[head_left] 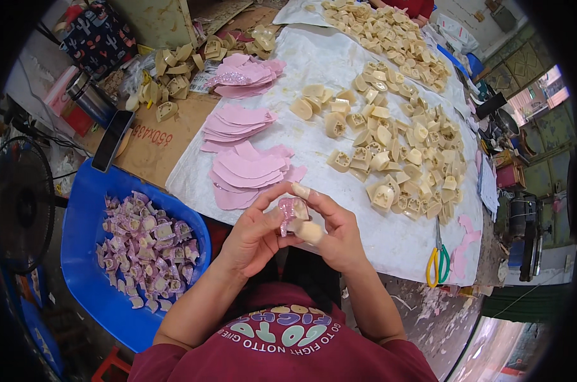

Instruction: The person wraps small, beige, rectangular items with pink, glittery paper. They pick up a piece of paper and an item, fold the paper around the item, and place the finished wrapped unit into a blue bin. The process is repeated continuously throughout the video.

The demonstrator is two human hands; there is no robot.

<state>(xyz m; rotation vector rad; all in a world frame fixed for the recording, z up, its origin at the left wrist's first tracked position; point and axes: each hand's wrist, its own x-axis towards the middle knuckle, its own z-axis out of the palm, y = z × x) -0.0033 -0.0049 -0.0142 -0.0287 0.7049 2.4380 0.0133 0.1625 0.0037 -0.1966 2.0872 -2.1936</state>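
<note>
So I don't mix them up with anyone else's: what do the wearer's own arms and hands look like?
Short maroon sleeves leave both forearms bare. The left hand and right hand wear no gloves. A pale beige cover wraps the right thumb; another seems to be on the right index fingertip. No watch or bracelet shows.

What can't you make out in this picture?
All in the head view:
Part of the pink glittery piece: hidden by the left hand and right hand.
Right thumb: blurred, probably by motion.
Co-worker at the top: mostly cut off by the upper edge.
Lower pieces in the blue tub: covered by the upper pieces.
</note>
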